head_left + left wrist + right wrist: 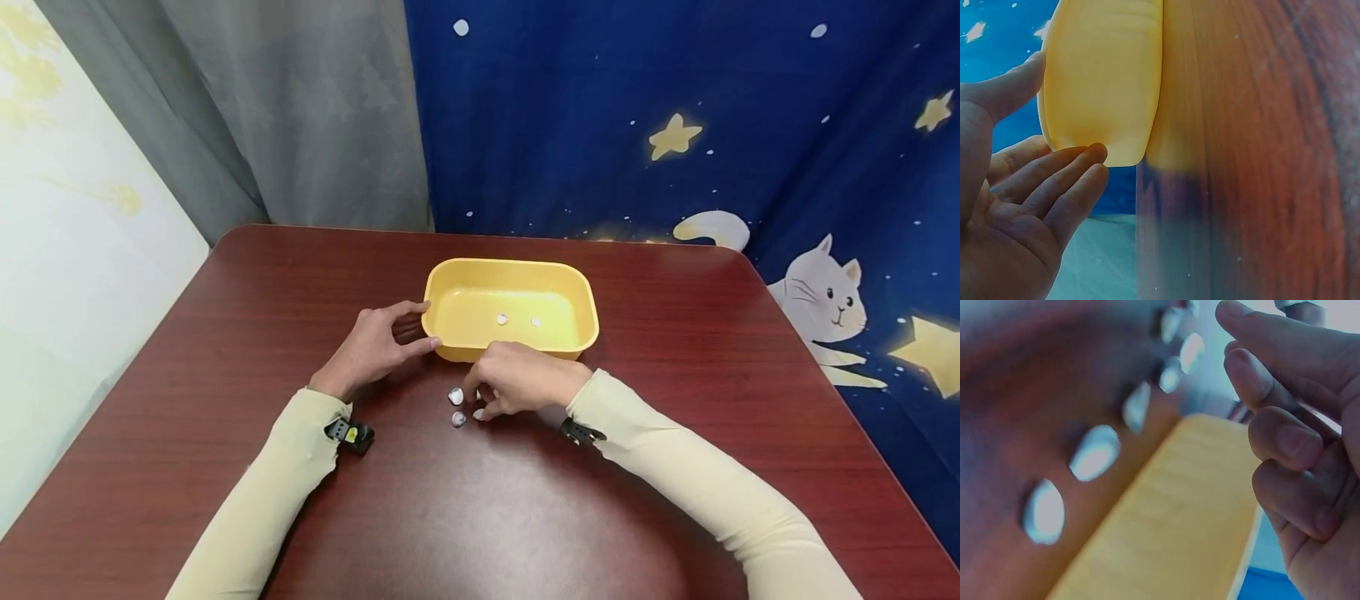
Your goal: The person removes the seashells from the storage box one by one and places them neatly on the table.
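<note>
My left hand [372, 343] rests against the left end of a yellow plastic basin [517, 264]. In the left wrist view, its thumb touches the rim and its nearly straight fingers lie along the end wall. My right hand [517, 379] is in front of the basin, low over several small whitish, shell-like pieces [1096, 453] on the table. Its thumb and index finger are apart, its other fingers bent, with nothing visible between them in the right wrist view. One piece [456, 397] and a greyer one [458, 419] lie just left of its fingertips.
Inside the basin lie two whitish pieces, one left [502, 319] and one right [536, 322]. The basin stands on a dark red wooden table [300, 275], toward its far edge. Grey [315, 108] and blue [555, 108] curtains hang behind the table; a pale wall is at the left.
</note>
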The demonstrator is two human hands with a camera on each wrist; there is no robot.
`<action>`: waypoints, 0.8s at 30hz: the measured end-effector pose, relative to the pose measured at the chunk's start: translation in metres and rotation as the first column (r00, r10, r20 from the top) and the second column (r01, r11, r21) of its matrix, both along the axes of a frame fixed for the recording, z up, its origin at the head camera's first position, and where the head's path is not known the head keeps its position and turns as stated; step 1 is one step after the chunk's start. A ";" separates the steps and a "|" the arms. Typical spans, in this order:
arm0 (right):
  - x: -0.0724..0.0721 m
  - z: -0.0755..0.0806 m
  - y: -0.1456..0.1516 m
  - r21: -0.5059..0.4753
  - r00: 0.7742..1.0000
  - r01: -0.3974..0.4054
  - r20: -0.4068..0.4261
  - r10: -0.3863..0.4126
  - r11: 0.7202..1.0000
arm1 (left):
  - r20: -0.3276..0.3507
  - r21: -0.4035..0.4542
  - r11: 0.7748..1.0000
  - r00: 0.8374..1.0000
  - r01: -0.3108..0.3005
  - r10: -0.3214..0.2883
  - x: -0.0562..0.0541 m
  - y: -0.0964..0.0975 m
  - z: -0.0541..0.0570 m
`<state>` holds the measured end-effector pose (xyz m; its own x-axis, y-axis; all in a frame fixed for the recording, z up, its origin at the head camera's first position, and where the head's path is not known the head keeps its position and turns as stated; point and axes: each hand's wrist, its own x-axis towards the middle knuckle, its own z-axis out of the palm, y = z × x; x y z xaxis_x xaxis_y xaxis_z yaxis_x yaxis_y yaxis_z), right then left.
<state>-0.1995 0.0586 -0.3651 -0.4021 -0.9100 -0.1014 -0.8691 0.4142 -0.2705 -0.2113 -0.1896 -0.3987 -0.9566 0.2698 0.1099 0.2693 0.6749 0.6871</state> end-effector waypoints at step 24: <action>-0.053 0.058 0.021 0.014 0.991 0.072 -0.116 -0.070 0.997 | 0.036 0.039 0.999 0.999 0.024 -0.026 -0.003 0.000 0.002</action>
